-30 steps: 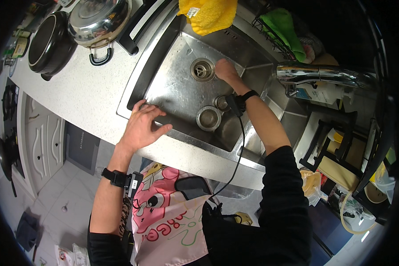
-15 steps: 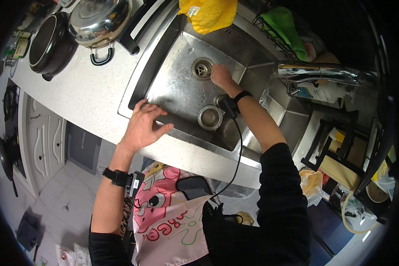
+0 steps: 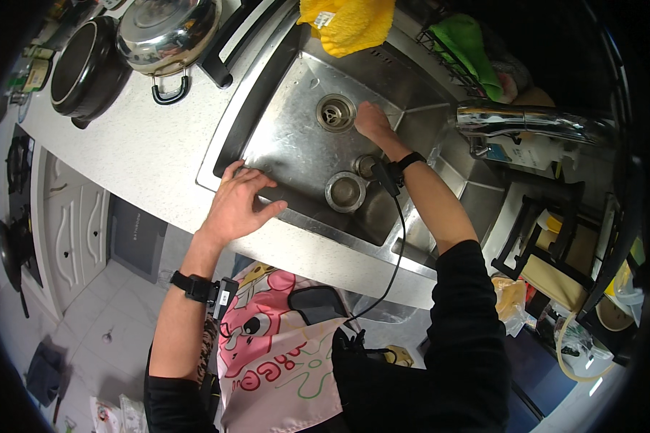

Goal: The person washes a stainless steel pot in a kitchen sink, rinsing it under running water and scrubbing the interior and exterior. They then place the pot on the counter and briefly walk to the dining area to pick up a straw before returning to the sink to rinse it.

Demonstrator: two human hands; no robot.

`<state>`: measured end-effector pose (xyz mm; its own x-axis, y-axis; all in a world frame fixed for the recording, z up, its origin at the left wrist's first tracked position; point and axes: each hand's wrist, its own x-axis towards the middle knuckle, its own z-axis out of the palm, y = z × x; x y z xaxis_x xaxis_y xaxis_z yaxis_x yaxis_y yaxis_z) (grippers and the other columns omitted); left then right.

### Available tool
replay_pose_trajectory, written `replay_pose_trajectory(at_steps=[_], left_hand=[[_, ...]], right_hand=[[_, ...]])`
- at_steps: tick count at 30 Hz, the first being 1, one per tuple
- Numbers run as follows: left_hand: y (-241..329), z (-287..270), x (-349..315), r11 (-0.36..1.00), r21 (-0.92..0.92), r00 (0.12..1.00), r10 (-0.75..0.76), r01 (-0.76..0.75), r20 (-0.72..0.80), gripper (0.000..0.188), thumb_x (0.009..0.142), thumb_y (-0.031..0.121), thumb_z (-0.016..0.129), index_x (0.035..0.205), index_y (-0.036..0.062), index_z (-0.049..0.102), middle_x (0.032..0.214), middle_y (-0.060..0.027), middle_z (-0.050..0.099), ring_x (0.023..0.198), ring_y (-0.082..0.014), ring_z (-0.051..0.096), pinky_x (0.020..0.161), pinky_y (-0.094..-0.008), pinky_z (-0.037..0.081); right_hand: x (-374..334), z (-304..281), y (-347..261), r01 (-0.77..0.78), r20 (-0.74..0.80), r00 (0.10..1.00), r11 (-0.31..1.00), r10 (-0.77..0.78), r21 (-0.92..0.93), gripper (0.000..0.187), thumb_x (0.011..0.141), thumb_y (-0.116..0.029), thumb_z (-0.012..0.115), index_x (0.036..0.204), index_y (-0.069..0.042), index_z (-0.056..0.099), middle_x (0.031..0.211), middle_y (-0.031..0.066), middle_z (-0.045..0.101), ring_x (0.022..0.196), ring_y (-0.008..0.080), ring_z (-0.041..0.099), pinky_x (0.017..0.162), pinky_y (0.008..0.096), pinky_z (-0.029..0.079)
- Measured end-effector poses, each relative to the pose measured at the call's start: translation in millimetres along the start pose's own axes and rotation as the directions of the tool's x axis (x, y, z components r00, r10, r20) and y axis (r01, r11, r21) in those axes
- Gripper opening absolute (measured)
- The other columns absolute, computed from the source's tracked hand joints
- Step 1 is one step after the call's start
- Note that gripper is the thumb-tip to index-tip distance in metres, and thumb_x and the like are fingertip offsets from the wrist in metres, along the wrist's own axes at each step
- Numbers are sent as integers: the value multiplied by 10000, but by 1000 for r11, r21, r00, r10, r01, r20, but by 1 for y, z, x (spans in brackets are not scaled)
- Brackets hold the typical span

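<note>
My right hand (image 3: 375, 121) is down in the steel sink (image 3: 289, 137), just right of the drain opening (image 3: 336, 113). Its fingers are curled closed, and whatever they may hold is hidden. Near its wrist on the sink floor sits a round metal strainer (image 3: 345, 192), with a smaller round metal piece (image 3: 366, 167) beside it, partly covered by the black wrist device. My left hand (image 3: 242, 204) rests over the sink's front left edge, fingers spread, holding nothing.
A yellow cloth (image 3: 347, 25) hangs over the far rim. The chrome faucet (image 3: 527, 119) reaches in from the right. A lidded steel pot (image 3: 167, 36) and a dark pot (image 3: 87, 68) stand on the left counter. A black cable (image 3: 397, 252) runs from my right wrist.
My right hand has drawn slightly right, away from the drain's rim. The whole view has shifted a little. My left hand stays on the sink edge.
</note>
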<state>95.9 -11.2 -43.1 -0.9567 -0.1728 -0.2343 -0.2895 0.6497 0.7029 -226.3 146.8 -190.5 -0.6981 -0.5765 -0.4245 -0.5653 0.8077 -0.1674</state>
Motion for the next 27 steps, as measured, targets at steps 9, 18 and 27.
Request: replay_pose_trajectory(at_steps=[9, 18, 27], left_hand=[[-1, 2, 0, 1000, 3, 1000, 5, -5, -9, 444, 825, 389, 743, 1022, -9, 720, 949, -159, 700, 1056, -309, 652, 1188, -460, 261], [-1, -1, -1, 1000, -11, 1000, 3, -3, -3, 426, 827, 375, 745, 1012, -8, 715, 919, -144, 696, 1006, -291, 662, 1179, -464, 277], [-2, 1, -1, 999, -29, 999, 25, -26, -46, 397, 827, 341, 745, 1016, -5, 706, 767, -139, 672, 895, -264, 681, 1188, -449, 260]], right_hand=[[2, 7, -6, 79, -17, 997, 997, -79, -7, 197, 905, -61, 534, 957, 44, 691, 1058, 269, 681, 1071, 444, 622, 919, 528, 515], [5, 20, -7, 163, -88, 980, 973, -179, -164, 208, 917, -98, 524, 965, -3, 703, 991, 233, 706, 944, 414, 690, 782, 502, 573], [21, 15, -12, 213, -27, 974, 944, -227, -252, 213, 920, -111, 522, 1013, -39, 700, 1056, 225, 697, 1007, 391, 679, 843, 494, 558]])
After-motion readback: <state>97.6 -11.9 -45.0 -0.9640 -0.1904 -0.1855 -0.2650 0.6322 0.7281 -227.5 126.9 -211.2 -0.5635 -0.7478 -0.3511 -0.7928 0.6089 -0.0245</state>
